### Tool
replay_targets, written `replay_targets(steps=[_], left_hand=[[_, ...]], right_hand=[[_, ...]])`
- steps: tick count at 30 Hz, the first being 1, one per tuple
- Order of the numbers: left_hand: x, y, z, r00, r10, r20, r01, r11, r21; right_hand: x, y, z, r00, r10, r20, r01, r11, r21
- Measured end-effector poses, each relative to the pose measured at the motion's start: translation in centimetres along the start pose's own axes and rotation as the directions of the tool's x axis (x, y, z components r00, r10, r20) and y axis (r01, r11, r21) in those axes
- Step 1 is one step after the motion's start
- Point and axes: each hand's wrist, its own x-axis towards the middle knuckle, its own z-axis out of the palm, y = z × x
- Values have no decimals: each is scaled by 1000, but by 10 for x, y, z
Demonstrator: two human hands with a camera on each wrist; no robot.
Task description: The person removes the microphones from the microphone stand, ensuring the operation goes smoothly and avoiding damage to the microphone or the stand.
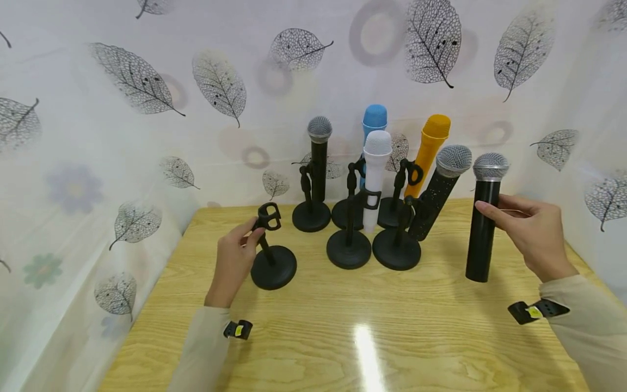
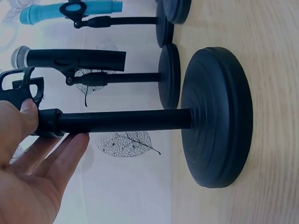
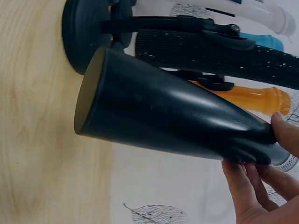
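Note:
My left hand (image 1: 237,261) grips the top of a black microphone stand (image 1: 274,267) that has a round base and an empty clip, at the left of the group. In the left wrist view, thumb and fingers lie around its upper collar, and the base (image 2: 217,116) appears on or close to the table. On the right, my right hand (image 1: 534,231) pinches a black microphone (image 1: 482,228) with a silver mesh head, held upright. The right wrist view shows its lower end pointing toward the table; whether it touches cannot be told.
Several stands hold microphones at the back: a black one (image 1: 319,163), a blue one (image 1: 374,117), a white one (image 1: 376,169), an orange one (image 1: 431,147) and a speckled black one (image 1: 441,190). They stand on a wooden table (image 1: 303,337) before a leaf-patterned curtain (image 1: 235,32).

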Motion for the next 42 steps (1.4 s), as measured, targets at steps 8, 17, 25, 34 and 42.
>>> replay_targets(steps=[8,17,25,34,42], left_hand=[[10,-10,0,999,4,-33,-2,998,66],[20,-17,-1,999,-41,-32,42,998,48],[29,-23,-2,998,-64,-14,65,996,53],[38,-31,-2,995,-98,-8,98,992,75],[47,-37,-3,993,-120,-15,121,990,70]], right_hand=[[6,18,4,994,71,78,-58,985,-161],[9,39,11,977,122,172,-75,963,-257],[11,51,15,938,230,261,-129,926,-354],[9,63,20,903,285,322,-131,896,-425],[7,70,25,893,278,354,-95,885,-455]])
